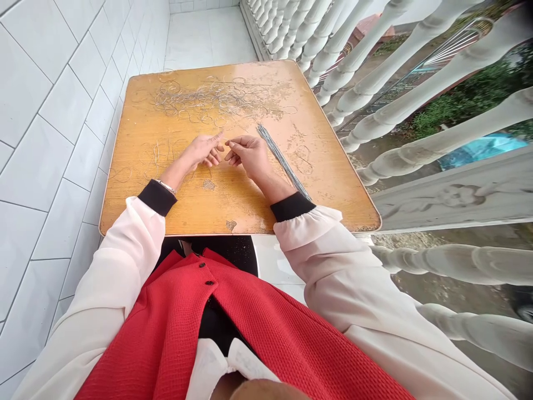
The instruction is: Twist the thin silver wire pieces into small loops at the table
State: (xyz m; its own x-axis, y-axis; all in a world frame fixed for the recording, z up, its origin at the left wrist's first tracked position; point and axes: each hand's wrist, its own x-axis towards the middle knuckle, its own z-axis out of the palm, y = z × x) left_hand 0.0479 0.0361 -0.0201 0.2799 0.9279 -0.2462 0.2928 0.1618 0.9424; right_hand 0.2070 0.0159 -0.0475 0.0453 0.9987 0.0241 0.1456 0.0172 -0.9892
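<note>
Both hands over middle of counter [250,208], fingertips near each other, slight gap. Left hand [207,150]: loosely open, thumb out, fingers part curled, no object visible in it. Right hand [249,151]: thumb and forefinger pinched together; any wire between them is too fine to make out, can't tell.

Wire everywhere. Tangled wire heap [204,96] across upper centre of frame; loose strands [156,151] left of the left hand; straight bundle [283,160] slanting down right of the right hand, lower end by the black right cuff [292,207]; thin wire loops [303,160] farther right.

Risks, my judgement: cuff could snag or shove the bundle and fan it out if that forearm swings right. Thin strand could slip or spring from so small a pinch. Reaching into the heap could drag several strands, as they overlap. Bare fingertips could get pricked by wire ends.
</note>
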